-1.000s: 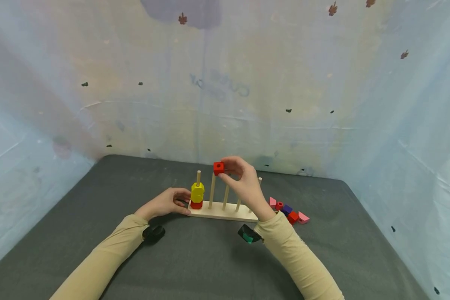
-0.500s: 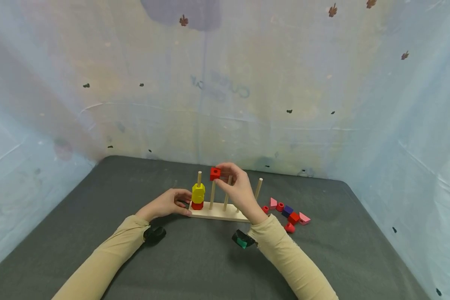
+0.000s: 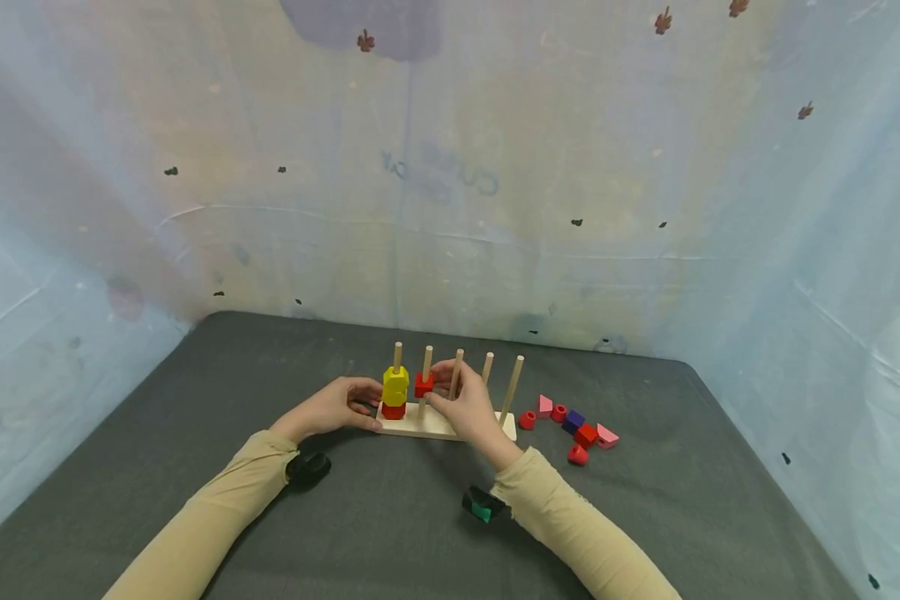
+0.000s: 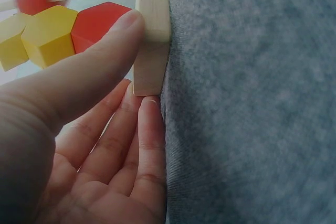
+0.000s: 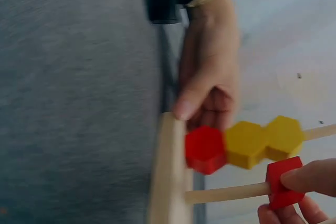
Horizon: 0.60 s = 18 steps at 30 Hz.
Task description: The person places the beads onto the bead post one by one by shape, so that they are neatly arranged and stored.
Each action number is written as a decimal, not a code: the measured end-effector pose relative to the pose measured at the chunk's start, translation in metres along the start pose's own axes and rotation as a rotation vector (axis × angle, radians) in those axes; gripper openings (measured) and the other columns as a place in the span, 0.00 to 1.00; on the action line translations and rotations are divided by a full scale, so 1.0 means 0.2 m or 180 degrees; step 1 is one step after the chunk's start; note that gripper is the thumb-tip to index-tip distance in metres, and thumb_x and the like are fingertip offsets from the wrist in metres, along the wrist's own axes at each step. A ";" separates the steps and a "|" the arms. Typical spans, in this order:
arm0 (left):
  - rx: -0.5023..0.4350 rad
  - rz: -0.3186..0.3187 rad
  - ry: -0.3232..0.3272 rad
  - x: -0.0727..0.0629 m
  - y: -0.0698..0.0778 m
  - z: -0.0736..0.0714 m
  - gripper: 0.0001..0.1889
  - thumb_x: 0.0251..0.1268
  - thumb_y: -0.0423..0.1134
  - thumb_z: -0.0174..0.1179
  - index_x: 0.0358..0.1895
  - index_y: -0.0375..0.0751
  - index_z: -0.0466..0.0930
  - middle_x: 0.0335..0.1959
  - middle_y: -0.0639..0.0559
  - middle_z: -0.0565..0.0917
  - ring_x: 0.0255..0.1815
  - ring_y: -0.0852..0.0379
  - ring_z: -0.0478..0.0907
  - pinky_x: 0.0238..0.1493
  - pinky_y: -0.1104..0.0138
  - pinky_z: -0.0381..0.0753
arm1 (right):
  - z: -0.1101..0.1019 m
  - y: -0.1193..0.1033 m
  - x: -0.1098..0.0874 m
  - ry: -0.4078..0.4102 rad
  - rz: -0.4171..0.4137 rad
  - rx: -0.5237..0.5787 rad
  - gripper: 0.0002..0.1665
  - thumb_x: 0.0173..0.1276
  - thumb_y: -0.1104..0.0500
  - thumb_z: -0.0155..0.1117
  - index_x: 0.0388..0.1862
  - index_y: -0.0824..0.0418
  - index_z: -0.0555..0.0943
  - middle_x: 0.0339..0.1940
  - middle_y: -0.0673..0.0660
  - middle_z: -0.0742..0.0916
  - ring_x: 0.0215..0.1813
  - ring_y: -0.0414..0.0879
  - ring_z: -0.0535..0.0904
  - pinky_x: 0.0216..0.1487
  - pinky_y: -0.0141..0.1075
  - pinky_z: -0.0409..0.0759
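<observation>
On the dark table stands a wooden peg stand [image 3: 435, 426] with several upright pegs. My left hand [image 3: 336, 409] holds its left end, thumb on the front edge and fingertips against the end, as the left wrist view shows. The leftmost peg carries a red hexagonal block [image 5: 205, 149] at the bottom with two yellow hexagonal blocks [image 3: 395, 386] above it. My right hand [image 3: 468, 409] pinches a red cube [image 3: 423, 385] between thumb and fingers. That cube is threaded on the second peg [image 3: 428, 360], partway down, with bare peg above and below it.
Right of the stand lie loose wooden blocks: red pieces [image 3: 578, 454], a dark blue block [image 3: 573, 422], a red cube [image 3: 586, 434] and two pink pieces [image 3: 607, 437]. A pale curtain [image 3: 450, 167] surrounds the table [image 3: 390, 533] at the back and sides.
My right hand has moved the red cube left, over the second peg, and slid it down partway. The left hand has stayed at the stand's end.
</observation>
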<state>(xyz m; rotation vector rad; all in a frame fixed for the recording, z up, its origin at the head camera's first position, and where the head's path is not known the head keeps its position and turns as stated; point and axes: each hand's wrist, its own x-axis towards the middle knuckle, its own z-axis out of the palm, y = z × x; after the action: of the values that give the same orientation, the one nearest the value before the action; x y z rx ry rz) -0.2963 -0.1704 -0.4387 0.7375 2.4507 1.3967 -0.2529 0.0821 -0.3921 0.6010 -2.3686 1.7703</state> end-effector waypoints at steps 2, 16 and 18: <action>0.0004 -0.0038 0.0010 0.00 0.00 0.00 0.30 0.50 0.41 0.74 0.58 0.38 0.75 0.54 0.46 0.79 0.53 0.49 0.75 0.51 0.61 0.78 | 0.01 0.02 -0.01 -0.0029 0.0018 -0.0118 0.19 0.62 0.70 0.67 0.52 0.69 0.75 0.48 0.64 0.81 0.52 0.58 0.78 0.54 0.51 0.76; -0.0005 -0.0006 0.0007 -0.01 0.01 0.00 0.30 0.51 0.38 0.73 0.59 0.35 0.74 0.55 0.43 0.78 0.55 0.46 0.75 0.52 0.59 0.78 | 0.03 0.08 -0.06 -0.0072 0.0190 -0.0613 0.15 0.60 0.70 0.66 0.47 0.65 0.79 0.44 0.58 0.84 0.48 0.52 0.79 0.50 0.47 0.77; -0.0024 0.0008 0.0006 -0.01 0.01 0.00 0.30 0.51 0.37 0.73 0.59 0.35 0.74 0.55 0.42 0.78 0.55 0.45 0.74 0.52 0.58 0.78 | 0.03 0.08 -0.06 -0.0072 0.0188 -0.0567 0.15 0.61 0.71 0.65 0.47 0.65 0.78 0.44 0.59 0.83 0.48 0.53 0.79 0.50 0.47 0.77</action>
<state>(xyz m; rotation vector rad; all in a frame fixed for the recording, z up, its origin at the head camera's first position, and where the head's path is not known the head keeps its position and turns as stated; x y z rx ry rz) -0.2934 -0.1706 -0.4368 0.7383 2.4455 1.4074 -0.2482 0.0837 -0.4124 0.5348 -2.5488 1.5584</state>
